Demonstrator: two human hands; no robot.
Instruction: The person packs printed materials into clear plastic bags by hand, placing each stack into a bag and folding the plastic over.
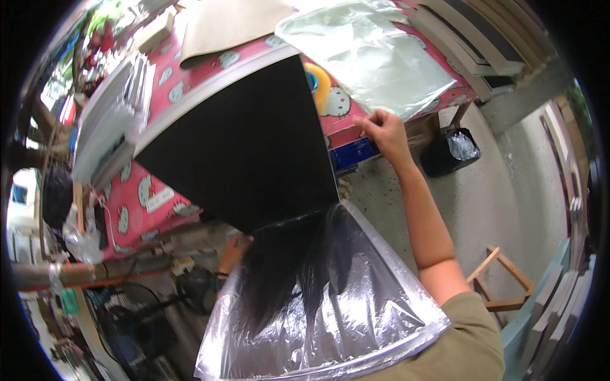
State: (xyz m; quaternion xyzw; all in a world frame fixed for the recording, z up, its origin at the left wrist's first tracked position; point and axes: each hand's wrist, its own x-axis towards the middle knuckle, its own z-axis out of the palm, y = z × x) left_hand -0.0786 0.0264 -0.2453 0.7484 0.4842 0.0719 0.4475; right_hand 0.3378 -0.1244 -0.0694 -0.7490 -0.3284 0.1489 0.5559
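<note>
A large black panel (254,140) with pale edges leans against the table's near side. Its lower part sits inside a clear plastic bag (330,298), which is wrinkled and shiny and reaches down to my body. My left hand (235,253) is closed at the panel's left edge, where the bag's mouth lies; its fingertips are partly hidden. Right of the panel, my right hand (384,132) is raised with its fingers pinched together, near the table's front edge. Whatever is in that pinch, if anything, is too small to make out.
The table has a pink patterned cover (146,209). On it are yellow tape rolls (319,89), flat clear plastic bags (394,70), brown sheet (229,25) and wrapped panels (117,114). A black bin (451,152), wooden frame (508,279) and fan (136,317) stand around.
</note>
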